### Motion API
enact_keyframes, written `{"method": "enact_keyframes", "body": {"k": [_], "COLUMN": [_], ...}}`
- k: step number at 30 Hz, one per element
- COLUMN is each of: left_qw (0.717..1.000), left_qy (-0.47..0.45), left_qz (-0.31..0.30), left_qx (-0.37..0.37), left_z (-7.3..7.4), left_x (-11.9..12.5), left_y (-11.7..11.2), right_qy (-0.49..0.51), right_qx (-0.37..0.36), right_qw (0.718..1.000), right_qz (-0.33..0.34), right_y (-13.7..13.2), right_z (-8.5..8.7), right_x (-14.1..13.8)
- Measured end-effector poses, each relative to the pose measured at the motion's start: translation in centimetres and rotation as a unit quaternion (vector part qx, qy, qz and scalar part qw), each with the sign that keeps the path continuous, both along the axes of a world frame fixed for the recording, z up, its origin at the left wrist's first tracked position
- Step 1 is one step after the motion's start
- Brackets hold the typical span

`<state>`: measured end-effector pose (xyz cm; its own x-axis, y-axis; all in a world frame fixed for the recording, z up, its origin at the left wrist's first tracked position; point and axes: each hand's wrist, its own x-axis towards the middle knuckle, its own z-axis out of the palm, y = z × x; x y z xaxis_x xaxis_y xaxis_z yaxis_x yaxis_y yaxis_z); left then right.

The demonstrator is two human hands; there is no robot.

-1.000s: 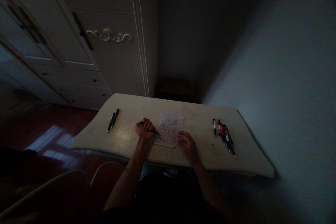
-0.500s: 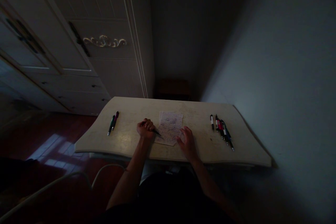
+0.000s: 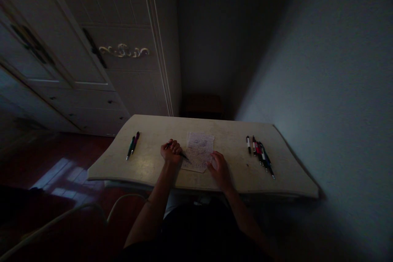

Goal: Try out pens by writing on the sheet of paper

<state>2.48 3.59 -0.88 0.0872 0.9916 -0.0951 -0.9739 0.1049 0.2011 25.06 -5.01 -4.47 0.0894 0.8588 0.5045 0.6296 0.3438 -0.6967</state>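
My left hand (image 3: 171,151) is closed around a dark pen (image 3: 184,156), whose tip points right over the lower left part of a sheet of paper (image 3: 200,145). Dense scribbled marks cover much of the sheet, and a second edge shows along its left side. At the paper's lower right edge lies my right hand (image 3: 219,168), fingers apart and curved, the fingertips at the sheet's border. It holds nothing that I can see. Whether the pen tip touches the paper is too small to tell.
On the pale table (image 3: 159,129), two pens (image 3: 133,146) lie at the left. Several pens (image 3: 260,153) form a loose pile at the right. A white wardrobe (image 3: 132,49) stands behind at the left, and a bare wall (image 3: 331,90) borders the table's right side.
The whole view has shifted slightly, so the table sits a little lower. Both hands, the pen and the paper keep nearly the same places relative to each other.
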Motion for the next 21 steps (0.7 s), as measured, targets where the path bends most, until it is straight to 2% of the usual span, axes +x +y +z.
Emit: {"method": "enact_keyframes", "body": {"k": [7,21], "left_qw": [1.000,1.000], "left_qy": [-0.027,0.002], "left_qz": [0.009,-0.002], "left_qx": [-0.009,-0.016], "left_z": [0.6,1.2], "left_x": [0.2,0.9], "left_y": [-0.1,-0.3], "right_qy": [-0.006,-0.013], "right_qx": [0.011,0.008], "right_qw": [1.000,1.000], "right_qz": [0.012,0.016], "right_y": [0.1,0.2], "right_z": [0.2,0.1], "right_x": [0.2,0.2]}}
